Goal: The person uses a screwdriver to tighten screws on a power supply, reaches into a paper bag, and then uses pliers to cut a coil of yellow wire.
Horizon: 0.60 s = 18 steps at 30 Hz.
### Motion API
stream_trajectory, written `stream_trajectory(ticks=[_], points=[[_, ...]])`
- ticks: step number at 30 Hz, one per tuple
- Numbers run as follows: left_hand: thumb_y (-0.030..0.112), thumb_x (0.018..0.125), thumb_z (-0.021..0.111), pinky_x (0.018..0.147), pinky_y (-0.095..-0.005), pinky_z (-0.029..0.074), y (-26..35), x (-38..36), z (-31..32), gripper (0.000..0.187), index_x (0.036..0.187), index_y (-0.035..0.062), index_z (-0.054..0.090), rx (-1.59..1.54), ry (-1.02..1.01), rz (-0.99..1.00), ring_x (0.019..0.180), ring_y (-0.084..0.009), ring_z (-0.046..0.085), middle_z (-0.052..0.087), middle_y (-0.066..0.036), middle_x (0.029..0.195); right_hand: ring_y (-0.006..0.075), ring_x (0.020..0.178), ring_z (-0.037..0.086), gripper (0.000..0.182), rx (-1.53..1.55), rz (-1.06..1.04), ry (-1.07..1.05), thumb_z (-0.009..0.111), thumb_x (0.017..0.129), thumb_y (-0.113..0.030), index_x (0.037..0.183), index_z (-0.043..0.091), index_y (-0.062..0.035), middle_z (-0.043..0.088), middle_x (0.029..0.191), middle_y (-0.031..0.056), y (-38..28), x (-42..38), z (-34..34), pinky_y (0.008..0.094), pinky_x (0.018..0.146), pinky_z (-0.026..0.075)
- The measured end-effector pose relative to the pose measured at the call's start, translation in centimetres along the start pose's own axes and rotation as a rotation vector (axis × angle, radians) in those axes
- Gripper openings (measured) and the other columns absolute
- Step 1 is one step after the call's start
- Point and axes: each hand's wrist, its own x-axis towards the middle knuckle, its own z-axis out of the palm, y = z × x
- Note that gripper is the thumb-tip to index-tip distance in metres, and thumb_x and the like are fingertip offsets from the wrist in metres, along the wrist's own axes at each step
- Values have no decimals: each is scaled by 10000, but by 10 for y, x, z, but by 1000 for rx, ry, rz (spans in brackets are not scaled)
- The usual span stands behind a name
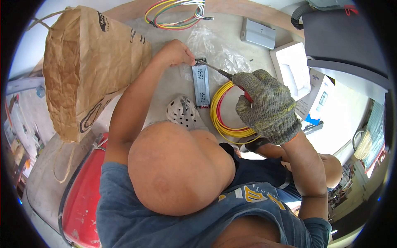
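Note:
A narrow silver metal unit (201,84) with slotted patterns lies on the floor, with terminals at both ends. My bare left hand (178,53) is at its far end, thumb and fingers pinched together; what they grip is too small to make out. My right hand (266,105), in a grey knitted glove, is closed round the red handle of a screwdriver (216,68). The screwdriver's shaft points left, its tip at the unit's far end beside my left fingertips. A coil of yellow and red wire (217,118) lies right of the unit.
A brown paper bag (95,62) stands at left. Clear plastic (215,47), a grey box (258,33), a wire bundle (155,20) and a white tray (291,70) lie beyond. A red object (87,194) is lower left. My shoe (182,111) is close to the unit.

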Motion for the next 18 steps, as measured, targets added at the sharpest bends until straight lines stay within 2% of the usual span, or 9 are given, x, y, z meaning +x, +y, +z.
stream_trajectory(ticks=[1, 2, 4, 5, 7, 9, 11, 16, 18], points=[[113, 702, 868, 457, -279, 406, 1, 0, 0, 273, 930, 10, 759, 49, 0, 4, 510, -98, 513, 709, -44, 749, 356, 836, 666, 467, 6, -14, 20, 696, 698, -114, 1164, 669, -130, 639, 973, 151, 2, -2, 2, 439, 738, 555], [113, 702, 868, 457, -279, 406, -2, 2, 2, 273, 930, 10, 759, 53, -4, 5, 510, -98, 513, 709, -44, 749, 354, 836, 666, 473, 13, -28, 41, 698, 695, -114, 1166, 669, -132, 640, 971, 149, 4, -3, 4, 438, 736, 555], [120, 727, 849, 581, -294, 492, -11, 4, 8, 233, 909, 5, 762, 118, 104, 208, 621, -124, 616, 733, -55, 776, 353, 844, 666, 474, 11, -24, 37, 701, 695, -119, 1167, 669, -136, 639, 980, 149, 5, -4, 4, 438, 740, 556], [120, 727, 849, 581, -294, 492, -12, 5, 10, 233, 909, 5, 762, 122, 102, 208, 621, -124, 616, 733, -55, 776, 352, 853, 666, 476, 9, -23, 32, 704, 694, -125, 1169, 669, -140, 639, 990, 149, 6, -4, 5, 439, 743, 556], [130, 747, 830, 701, -300, 523, -15, 4, 19, 204, 894, 4, 766, 126, 187, 174, 737, -138, 676, 750, -69, 810, 351, 863, 666, 481, -16, -33, 50, 707, 694, -131, 1173, 668, -145, 636, 998, 148, 10, -8, 12, 440, 748, 556], [138, 757, 816, 696, -302, 524, -19, 0, 23, 197, 898, 9, 768, 130, 224, 194, 737, -136, 678, 750, -74, 806, 350, 873, 665, 486, -42, -44, 70, 710, 693, -137, 1177, 667, -150, 634, 1007, 148, 10, -8, 14, 441, 753, 556], [146, 768, 802, 691, -305, 525, -15, -11, 26, 190, 902, 15, 770, 134, 263, 214, 736, -133, 681, 749, -79, 802, 348, 886, 665, 495, -16, 93, -73, 714, 694, -145, 1186, 662, -159, 629, 1014, 145, -1, -2, 7, 440, 765, 557], [183, 776, 778, 685, -298, 522, -7, -29, 34, 216, 926, 28, 771, 162, 365, 129, 722, -137, 672, 742, -81, 793, 346, 881, 664, 497, 16, 96, -70, 712, 699, -144, 1192, 657, -161, 626, 1006, 142, -3, 0, 1, 436, 765, 558], [183, 771, 781, 681, -297, 520, -18, -26, 35, 214, 920, 29, 772, 100, 387, 165, 715, -134, 667, 740, -76, 793, 346, 881, 663, 495, 54, 74, -45, 712, 700, -144, 1191, 658, -163, 625, 1007, 142, 1, -2, 4, 436, 767, 558]])
